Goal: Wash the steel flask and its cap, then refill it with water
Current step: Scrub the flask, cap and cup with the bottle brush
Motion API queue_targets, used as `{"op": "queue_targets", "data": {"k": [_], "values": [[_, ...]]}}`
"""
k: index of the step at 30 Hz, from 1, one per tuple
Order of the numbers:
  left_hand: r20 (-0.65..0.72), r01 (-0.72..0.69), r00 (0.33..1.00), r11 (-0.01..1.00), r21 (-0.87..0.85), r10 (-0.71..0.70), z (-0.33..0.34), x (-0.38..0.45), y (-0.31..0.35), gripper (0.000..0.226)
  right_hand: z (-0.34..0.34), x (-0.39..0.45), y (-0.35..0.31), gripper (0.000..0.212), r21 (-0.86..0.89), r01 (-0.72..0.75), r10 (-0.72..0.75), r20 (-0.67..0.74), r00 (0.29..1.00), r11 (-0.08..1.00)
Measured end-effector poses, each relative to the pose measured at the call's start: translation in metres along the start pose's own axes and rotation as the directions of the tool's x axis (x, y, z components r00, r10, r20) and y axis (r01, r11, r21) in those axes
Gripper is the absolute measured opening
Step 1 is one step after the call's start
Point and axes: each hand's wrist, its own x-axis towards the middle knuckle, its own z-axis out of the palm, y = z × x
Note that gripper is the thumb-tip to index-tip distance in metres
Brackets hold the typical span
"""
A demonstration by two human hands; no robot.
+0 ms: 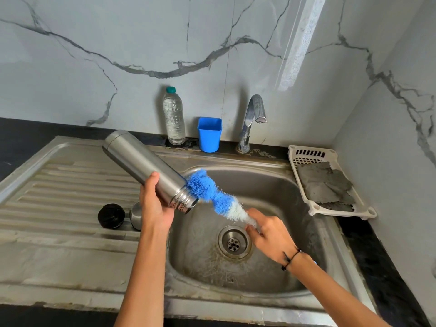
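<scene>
The left hand point(154, 204) wraps around the steel flask point(146, 169) near its open mouth, holding it tilted over the sink point(259, 180) — mouth lowest. The right hand point(269, 234) grips the handle of a blue-and-white bottle brush point(217, 197), its bristles at the flask's rim. Steel cap point(135, 215) and black stopper point(111, 215) rest on the drainboard point(70, 185). No readable writing.

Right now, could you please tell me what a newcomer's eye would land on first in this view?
The fluffy blue-and-white bottle brush stands out first, held over the steel sink basin by the right hand, its tip against the mouth end of the tilted steel flask gripped by the left hand. Next comes the bright blue plastic cup at the wall, between a clear water bottle and the tap.
</scene>
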Motion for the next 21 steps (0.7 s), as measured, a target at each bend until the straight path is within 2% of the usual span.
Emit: {"op": "queue_targets", "data": {"k": [3,6,9,12,16,18,21], "values": [[0.016,-0.009,1.0,1.0,0.003,0.009,-0.001,0.002,0.001,0.045,-0.005,-0.003,-0.003,0.029,0.053,0.027,-0.028,0.013,1.0,0.998],[0.027,-0.018,0.999,0.999,0.035,0.017,0.0,0.001,-0.002,0.047,-0.006,0.001,-0.002,0.033,0.031,0.011,-0.011,0.0,1.0,0.999],[-0.009,0.001,1.0,0.999,0.053,-0.001,0.004,-0.006,-0.002,0.044,-0.005,0.002,0.003,0.024,0.015,-0.022,0.022,0.021,1.0,1.0],[-0.027,0.021,0.999,0.998,0.058,-0.019,0.012,-0.013,0.001,0.039,-0.005,-0.005,0.001,0.018,0.126,0.021,-0.021,-0.002,1.0,0.992],[0.016,0.028,0.999,0.998,0.047,-0.029,0.019,-0.02,0.003,0.031,0.0,-0.002,0.002,0.03,0.221,-0.037,0.038,-0.001,0.999,0.975],[0.046,0.041,0.998,0.999,0.017,-0.042,0.023,-0.023,0.002,0.037,0.004,-0.003,0.004,0.032,0.274,-0.055,0.058,-0.002,0.998,0.96],[0.061,0.04,0.997,0.998,-0.046,-0.037,0.029,-0.026,0.001,0.041,0.007,-0.005,0.002,0.021,0.362,-0.06,0.07,-0.017,0.997,0.93]]}}
